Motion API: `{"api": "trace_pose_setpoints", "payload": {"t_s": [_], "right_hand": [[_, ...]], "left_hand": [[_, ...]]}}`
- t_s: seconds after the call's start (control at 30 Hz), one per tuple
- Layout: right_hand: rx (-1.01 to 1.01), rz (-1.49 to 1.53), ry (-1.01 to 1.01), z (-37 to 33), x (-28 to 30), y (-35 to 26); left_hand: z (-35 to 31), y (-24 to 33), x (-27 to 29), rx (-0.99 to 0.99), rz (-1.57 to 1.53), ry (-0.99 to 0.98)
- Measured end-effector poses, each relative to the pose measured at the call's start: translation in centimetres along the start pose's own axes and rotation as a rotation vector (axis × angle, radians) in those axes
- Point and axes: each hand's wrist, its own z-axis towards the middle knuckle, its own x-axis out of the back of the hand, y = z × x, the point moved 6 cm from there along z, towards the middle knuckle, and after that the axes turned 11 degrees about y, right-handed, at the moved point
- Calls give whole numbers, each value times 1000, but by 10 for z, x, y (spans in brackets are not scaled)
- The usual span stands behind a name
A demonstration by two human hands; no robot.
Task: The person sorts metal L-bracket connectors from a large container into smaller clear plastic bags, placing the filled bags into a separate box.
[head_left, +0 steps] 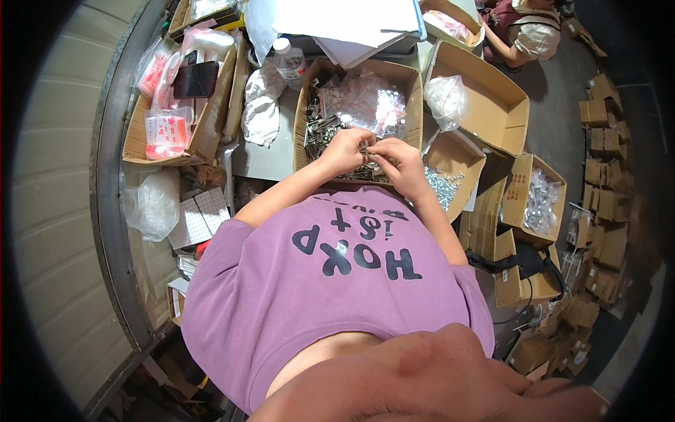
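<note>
My left hand [342,152] and my right hand [402,163] meet over the near part of a cardboard box [415,98]. Their fingers are pinched together around a small dark metal piece [364,150], too small to make out in kind. Below and to the left of my hands, the box holds many loose metal parts [321,132], narrow and clip-like. Clear plastic bags [369,105] with small contents lie on top of the parts, just beyond my fingers.
To the right, an open carton [450,184] holds many small silvery screws, with a larger carton [492,91] behind it. A plastic bottle [290,65], a crumpled white cloth [264,105] and a phone [195,80] lie left. Papers [337,21] cover the back. Another person [524,32] is far right.
</note>
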Motion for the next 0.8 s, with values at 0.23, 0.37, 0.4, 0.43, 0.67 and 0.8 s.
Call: {"api": "trace_pose_setpoints", "payload": {"t_s": [0.23,0.37,0.4,0.43,0.67,0.8], "right_hand": [[-448,429,180,-9,13,44],[-626,652,288,-14,10,72],[-693,757,305,-17,10,80],[-791,828,299,-21,9,87],[-827,1087,299,-21,11,81],[-509,808,560,-9,41,64]], "left_hand": [[-2,-10,-1,162,-32,-52],[-4,-8,0,255,-158,-88],[-3,-1,5,229,-207,-49],[-3,4,8,203,-255,-10],[1,0,8,6,-66,-44],[0,-6,8,93,-249,-17]]}}
